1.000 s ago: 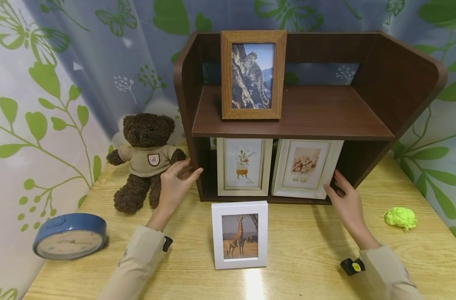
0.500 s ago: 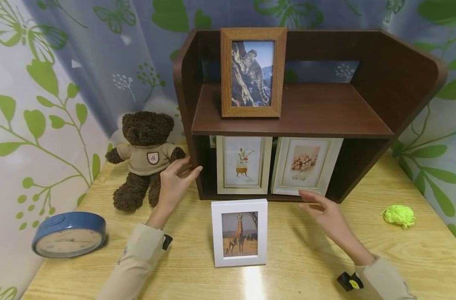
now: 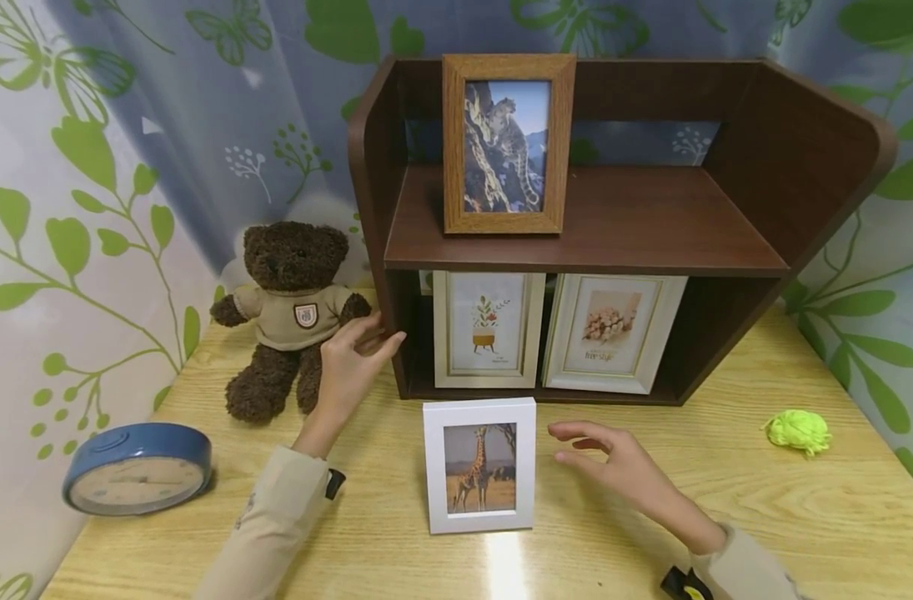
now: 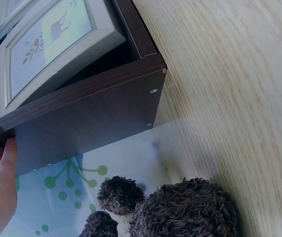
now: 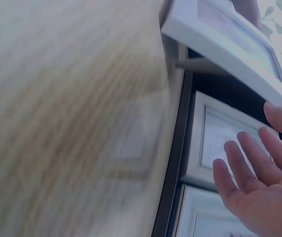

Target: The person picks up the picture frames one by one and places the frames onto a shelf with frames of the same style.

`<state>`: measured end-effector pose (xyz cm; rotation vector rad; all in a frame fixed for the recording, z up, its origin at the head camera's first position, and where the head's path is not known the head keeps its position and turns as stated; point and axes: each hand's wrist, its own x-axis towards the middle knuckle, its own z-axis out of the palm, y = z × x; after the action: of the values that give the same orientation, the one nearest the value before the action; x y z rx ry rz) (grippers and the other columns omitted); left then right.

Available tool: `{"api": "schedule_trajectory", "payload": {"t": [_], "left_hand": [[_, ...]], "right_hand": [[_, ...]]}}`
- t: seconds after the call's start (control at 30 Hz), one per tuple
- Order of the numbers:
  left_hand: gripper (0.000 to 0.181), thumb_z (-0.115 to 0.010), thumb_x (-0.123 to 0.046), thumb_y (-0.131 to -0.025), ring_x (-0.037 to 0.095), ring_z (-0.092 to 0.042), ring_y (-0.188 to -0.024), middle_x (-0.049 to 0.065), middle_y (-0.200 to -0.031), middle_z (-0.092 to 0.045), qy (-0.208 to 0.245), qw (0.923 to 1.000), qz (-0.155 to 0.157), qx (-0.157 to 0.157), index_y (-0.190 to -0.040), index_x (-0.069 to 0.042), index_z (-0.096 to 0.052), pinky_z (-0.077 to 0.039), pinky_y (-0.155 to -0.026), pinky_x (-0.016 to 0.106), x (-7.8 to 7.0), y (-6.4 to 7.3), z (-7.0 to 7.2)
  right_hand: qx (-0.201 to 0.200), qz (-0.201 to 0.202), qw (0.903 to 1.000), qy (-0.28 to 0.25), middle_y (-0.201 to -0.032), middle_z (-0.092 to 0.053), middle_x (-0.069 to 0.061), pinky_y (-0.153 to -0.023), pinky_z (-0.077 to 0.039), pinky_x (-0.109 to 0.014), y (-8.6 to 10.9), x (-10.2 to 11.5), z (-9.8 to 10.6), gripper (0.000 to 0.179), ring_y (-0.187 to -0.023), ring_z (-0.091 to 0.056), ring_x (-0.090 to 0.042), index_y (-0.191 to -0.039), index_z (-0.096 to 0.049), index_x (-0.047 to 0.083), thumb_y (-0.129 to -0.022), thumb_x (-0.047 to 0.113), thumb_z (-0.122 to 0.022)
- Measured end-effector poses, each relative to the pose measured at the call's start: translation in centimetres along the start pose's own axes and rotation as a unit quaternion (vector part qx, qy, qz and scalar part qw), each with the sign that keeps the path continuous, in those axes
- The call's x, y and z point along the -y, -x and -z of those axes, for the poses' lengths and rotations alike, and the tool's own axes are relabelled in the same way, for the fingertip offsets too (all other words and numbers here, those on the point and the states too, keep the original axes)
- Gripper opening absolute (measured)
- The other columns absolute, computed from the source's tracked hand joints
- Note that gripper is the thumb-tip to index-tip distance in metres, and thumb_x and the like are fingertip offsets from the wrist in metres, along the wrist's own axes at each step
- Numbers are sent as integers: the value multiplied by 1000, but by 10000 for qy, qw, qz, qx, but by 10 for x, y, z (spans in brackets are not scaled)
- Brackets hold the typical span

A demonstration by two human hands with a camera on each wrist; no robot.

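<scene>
My left hand (image 3: pixel 351 367) holds the left side panel of a dark brown two-tier shelf (image 3: pixel 674 221); the left wrist view has the thumb at the panel's front edge and fingers against its outer face. My right hand (image 3: pixel 624 467) is in the air over the table, fingers extended and holding nothing, just right of a white photo frame (image 3: pixel 527 467) with a giraffe picture. That frame stands upright in front of the shelf. On the lower tier are a cream frame with a potted plant (image 3: pixel 489 329) and another frame with a flower picture (image 3: pixel 614 333).
A wooden frame with a leopard picture (image 3: pixel 453 150) stands on the upper tier. Left of the shelf sits a brown teddy bear (image 3: pixel 291 325), with a blue clock (image 3: pixel 137 467) nearer the front. Bright yellow-green yarn (image 3: pixel 797 431) lies on the table (image 3: pixel 824 517) at right.
My right hand has left the right edge of the flower-picture frame and moved left and toward the front, to beside the giraffe frame. The left hand has stayed at the shelf.
</scene>
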<state>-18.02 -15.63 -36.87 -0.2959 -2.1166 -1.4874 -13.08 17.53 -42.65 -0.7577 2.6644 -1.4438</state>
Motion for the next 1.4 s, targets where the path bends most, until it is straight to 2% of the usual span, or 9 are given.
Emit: {"api": "schedule_trajectory", "payload": {"t": [0.23,0.4,0.57,0.67,0.83,1.0,1.23,1.4], "left_hand": [[35,-72,6,-79,43,-66,-91,33,-108,-60,-29,10000,-40,-2,-110,18,-62,-58,-83,36,0,1,1],[34,-72,7,-79,42,-66,-91,33,-107,-61,-22,10000,-78,-9,-109,19,-62,-58,-83,35,1,2,1],[35,-72,7,-79,42,-66,-91,33,-108,-60,-12,10000,-71,-2,-110,18,-62,-58,-83,34,1,2,1],[35,-72,6,-80,42,-66,-91,33,-109,-60,-9,10000,-29,8,-111,18,-61,-58,-83,33,1,2,1],[37,-73,5,-80,42,-66,-92,33,-110,-60,-37,10000,48,19,-112,18,-61,-58,-83,33,0,1,1],[37,-72,6,-80,43,-66,-92,33,-111,-59,-89,9999,92,13,-112,19,-60,-58,-83,35,0,0,1],[39,-75,1,-79,40,-67,-91,30,-112,-60,-68,10000,24,-47,-113,15,-62,-59,-82,31,30,-2,-2],[40,-76,-5,-80,36,-68,-91,26,-111,-62,-11,10000,-58,-60,-114,11,-64,-59,-81,24,35,-1,-2]], "right_hand": [[577,231,9977,-289,-116,-66,-15,-88,-57,-34,0,5,-11,32,-102,-63,-14,-115,-65,-1,-88,15,-68],[930,62,9951,-345,-116,-65,-18,-88,-58,-37,1,9,-17,36,-101,-64,-25,-117,-63,-4,-88,18,-68],[1088,-267,9927,-442,-111,-66,-19,-86,-58,-37,2,13,-22,41,-97,-65,-32,-118,-61,-5,-87,21,-69],[1126,-391,9915,-514,-105,-67,-16,-86,-59,-35,1,14,-24,41,-95,-66,-30,-116,-61,-5,-86,21,-70],[1060,-420,9921,-514,-96,-69,-9,-83,-59,-29,1,12,-28,34,-89,-66,-16,-109,-63,-2,-85,20,-71],[1035,-446,9910,-718,-94,-69,-10,-78,-59,-24,1,10,-30,30,-85,-64,-9,-107,-63,-3,-85,15,-71],[1059,-584,9859,-1153,-95,-66,-13,-76,-59,-22,2,10,-31,29,-86,-62,-7,-108,-62,-6,-86,12,-70],[956,-440,9859,-1299,-96,-66,-15,-77,-58,-23,4,9,-33,31,-86,-61,-6,-110,-59,-7,-86,10,-69]]}}
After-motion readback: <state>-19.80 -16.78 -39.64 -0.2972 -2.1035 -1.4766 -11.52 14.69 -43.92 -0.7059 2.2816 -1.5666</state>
